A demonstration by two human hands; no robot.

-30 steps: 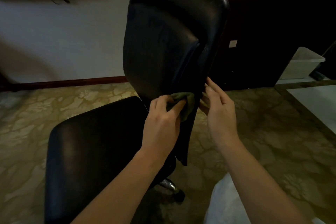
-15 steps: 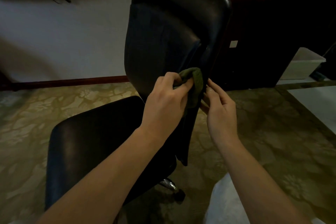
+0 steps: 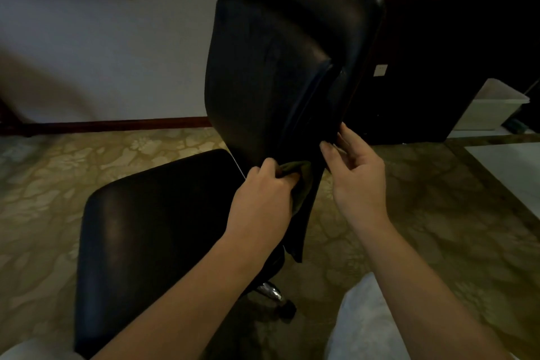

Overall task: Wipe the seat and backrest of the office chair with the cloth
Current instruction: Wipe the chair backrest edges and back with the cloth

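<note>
Both bare forearms reach forward. The left hand (image 3: 263, 193) curls round the cloth (image 3: 302, 181). The right hand (image 3: 361, 175) keeps its fingers loosely extended.

Most of cloth (image 3: 298, 170) hidden inside left grip (image 3: 263, 199); one green fold shows. Chair base (image 3: 270, 291) largely hidden beneath seat (image 3: 146, 228) and forearm (image 3: 190, 286).

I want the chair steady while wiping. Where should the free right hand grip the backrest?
Probably the lower right edge of the backrest, from the right: that rim looks thin enough to pinch, lies at the fingertips of the right hand, and leaves the left hand room to work the cloth.
</note>
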